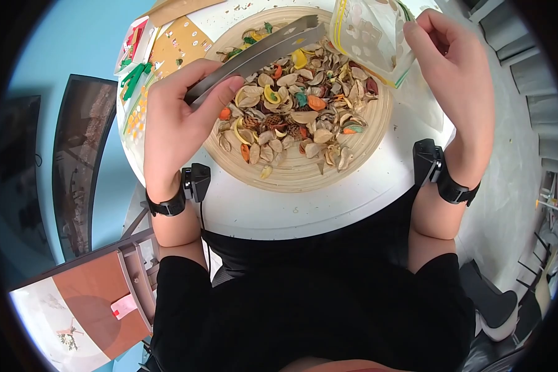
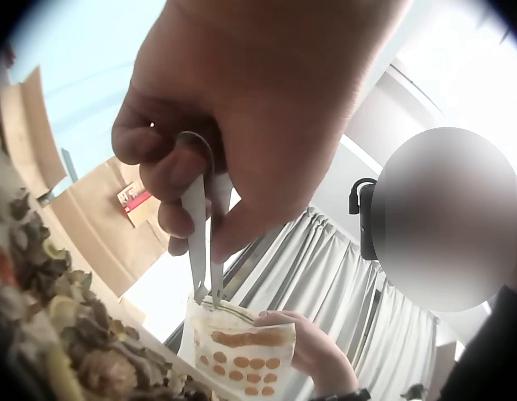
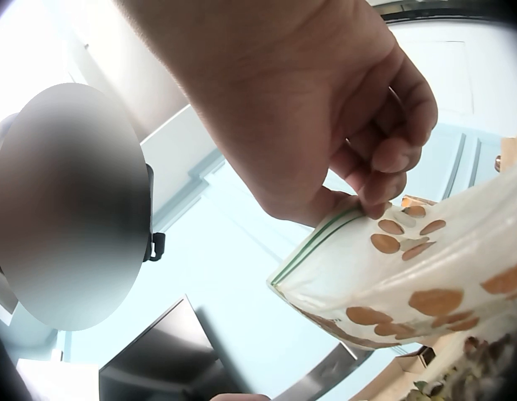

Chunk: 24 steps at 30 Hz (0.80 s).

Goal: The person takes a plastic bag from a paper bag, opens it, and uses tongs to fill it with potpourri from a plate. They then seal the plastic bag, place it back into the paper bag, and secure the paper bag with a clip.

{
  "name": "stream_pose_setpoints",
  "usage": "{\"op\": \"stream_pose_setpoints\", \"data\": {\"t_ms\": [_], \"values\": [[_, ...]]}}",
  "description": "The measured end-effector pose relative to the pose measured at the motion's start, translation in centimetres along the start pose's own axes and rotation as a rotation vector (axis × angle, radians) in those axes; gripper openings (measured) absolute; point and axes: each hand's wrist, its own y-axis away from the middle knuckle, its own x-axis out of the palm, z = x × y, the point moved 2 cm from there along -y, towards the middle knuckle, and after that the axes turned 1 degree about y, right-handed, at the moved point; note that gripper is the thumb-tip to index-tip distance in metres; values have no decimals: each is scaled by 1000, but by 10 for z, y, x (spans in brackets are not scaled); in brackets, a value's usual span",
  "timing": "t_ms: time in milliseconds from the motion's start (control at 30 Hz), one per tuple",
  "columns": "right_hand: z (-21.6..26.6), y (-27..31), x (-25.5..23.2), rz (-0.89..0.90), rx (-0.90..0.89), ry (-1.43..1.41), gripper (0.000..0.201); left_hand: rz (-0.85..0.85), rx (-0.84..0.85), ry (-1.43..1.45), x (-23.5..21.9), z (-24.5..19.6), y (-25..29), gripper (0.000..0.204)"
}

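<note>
My left hand [image 1: 180, 111] grips metal tongs [image 1: 279, 38], thumb on one arm and fingers on the other. Their tips are slightly apart, close to the left edge of a zip bag [image 1: 369, 40], and show nothing between them. The bag is translucent, with yellow and green zip strips and brown oval prints [image 3: 434, 302]. Thumb and fingers of my right hand [image 1: 456, 68] pinch its edge by the green strip. Under the tongs, dried petals, cones and coloured pieces [image 1: 304, 118] lie heaped on a round bamboo plate [image 1: 291, 183].
The plate stands on a white round table [image 1: 260, 220]. At the back left are a brown paper bag [image 1: 180, 9], a patterned brown sheet [image 1: 183, 43] and green ties [image 1: 132, 80]. Small crumbs lie on the tabletop. Dark screens [image 1: 84, 161] stand off to the left.
</note>
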Motion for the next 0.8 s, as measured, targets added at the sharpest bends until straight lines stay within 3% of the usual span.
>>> {"op": "stream_pose_setpoints", "data": {"t_ms": [233,333,433,533,633,800], "values": [[4,1,3,42,-38,32,28,-37,136,-31,4,-3,1,23],[-3,-1,-1,24,-27,-10,28,-23,-52,-80,-1,-1,-2,25],[-7,-1,-4,13,-16,-18,28,-10,-66,-345,-16,15,-9,29],[-7,-1,-5,27,-3,-7,28,29,-112,-459,-17,16,-11,33],[-6,-2,-3,45,-9,6,28,165,-162,-454,-9,16,-12,23],[-3,0,-2,44,2,14,28,202,-63,-411,4,15,-10,24]]}}
